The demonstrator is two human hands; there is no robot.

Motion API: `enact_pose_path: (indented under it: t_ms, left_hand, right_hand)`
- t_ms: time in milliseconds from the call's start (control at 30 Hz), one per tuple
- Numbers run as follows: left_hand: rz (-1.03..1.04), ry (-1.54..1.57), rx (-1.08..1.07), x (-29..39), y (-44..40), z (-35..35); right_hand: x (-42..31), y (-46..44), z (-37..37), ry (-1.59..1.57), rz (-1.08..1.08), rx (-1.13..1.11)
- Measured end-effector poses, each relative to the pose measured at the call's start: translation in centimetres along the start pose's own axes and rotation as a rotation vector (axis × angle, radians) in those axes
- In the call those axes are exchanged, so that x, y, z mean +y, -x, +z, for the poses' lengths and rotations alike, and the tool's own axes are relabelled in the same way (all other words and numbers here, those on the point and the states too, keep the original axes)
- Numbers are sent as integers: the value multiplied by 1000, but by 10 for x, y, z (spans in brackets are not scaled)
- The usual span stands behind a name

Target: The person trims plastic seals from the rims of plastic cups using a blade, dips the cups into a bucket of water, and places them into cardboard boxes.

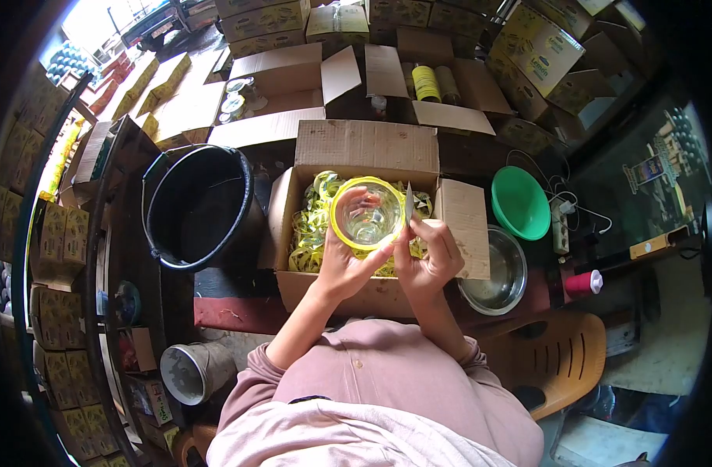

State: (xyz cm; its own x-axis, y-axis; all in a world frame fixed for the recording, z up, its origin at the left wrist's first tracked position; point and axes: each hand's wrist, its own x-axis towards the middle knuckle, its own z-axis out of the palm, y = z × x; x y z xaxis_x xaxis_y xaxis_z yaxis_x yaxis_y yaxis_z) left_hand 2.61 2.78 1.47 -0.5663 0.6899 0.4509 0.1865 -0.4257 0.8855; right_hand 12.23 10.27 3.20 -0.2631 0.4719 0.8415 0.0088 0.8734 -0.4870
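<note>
A clear round container [369,222] with a yellow rim is held up over an open cardboard box [368,145]. My left hand [343,268] is wrapped round its left and lower side. Beside its right edge, my right hand [430,253] pinches a small pointed blade [409,204], which stands upright close to the rim. Yellow-green printed strips [309,229] fill the box beneath both hands.
A black bucket [198,206] stands left of the box. To the right are a green bowl [521,202], a metal bowl [515,272] and a red thread spool [583,283]. Behind sits an open carton [274,128] with jars. A chair [558,358] is at lower right.
</note>
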Motion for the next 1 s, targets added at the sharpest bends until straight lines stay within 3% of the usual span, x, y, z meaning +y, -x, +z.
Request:
enact_pose_path:
  t_ms: [333, 500, 900, 1000]
  left_hand:
    - [-40, -21, -127, 2, 0, -11]
    - [-93, 126, -167, 6, -3, -16]
    - [-90, 169, -202, 10, -2, -19]
    - [-84, 168, -186, 12, -2, -19]
  right_hand:
    - [7, -6, -2, -40, 27, -64]
    - [10, -7, -5, -166, 98, -76]
    - [-5, -2, -2, -42, 16, -16]
    - [-5, -3, -6, -102, 79, -61]
